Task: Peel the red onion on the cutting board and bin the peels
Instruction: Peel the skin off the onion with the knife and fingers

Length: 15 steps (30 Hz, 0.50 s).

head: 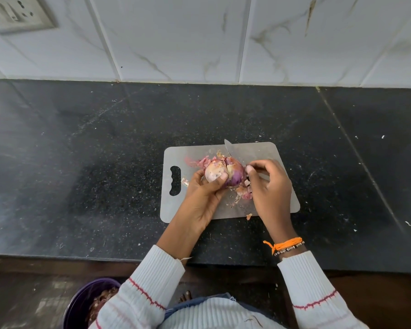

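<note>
A red onion [226, 173], partly peeled with a pale patch on its left side, is gripped by my left hand [203, 198] just above the grey cutting board [278, 200]. My right hand [271, 188] is at the onion's right side, and its fingertips pinch a bit of onion peel there. Loose peels [243, 192] lie on the board under and behind the onion. A knife [228, 147] lies behind the onion; only its blade tip shows.
The board sits on a black stone counter [81, 162] against a white tiled wall. A purple bin [81, 302] holding peels stands on the floor at the lower left, below the counter edge. Small scraps dot the counter.
</note>
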Each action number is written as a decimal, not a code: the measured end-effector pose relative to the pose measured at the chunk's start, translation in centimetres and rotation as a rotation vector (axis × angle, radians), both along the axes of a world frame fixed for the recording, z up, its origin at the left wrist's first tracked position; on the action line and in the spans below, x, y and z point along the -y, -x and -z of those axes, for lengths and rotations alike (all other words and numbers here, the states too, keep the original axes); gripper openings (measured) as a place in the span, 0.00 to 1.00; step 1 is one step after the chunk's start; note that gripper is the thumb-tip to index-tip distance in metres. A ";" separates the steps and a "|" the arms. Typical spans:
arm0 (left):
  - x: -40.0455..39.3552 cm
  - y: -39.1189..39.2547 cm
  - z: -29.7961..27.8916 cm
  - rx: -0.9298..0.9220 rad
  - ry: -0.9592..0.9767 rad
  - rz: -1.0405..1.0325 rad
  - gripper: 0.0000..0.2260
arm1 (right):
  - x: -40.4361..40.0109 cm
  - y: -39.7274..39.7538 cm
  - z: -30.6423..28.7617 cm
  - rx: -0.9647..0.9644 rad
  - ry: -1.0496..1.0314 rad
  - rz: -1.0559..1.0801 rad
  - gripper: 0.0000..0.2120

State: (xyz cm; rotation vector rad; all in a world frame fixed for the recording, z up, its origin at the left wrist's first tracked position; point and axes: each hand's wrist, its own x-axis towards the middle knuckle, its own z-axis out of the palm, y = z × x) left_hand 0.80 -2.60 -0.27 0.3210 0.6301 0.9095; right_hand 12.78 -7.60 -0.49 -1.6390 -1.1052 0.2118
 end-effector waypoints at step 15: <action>0.4 -0.4 0.0 -0.065 -0.095 0.011 0.20 | -0.2 -0.1 -0.5 0.046 0.003 -0.016 0.02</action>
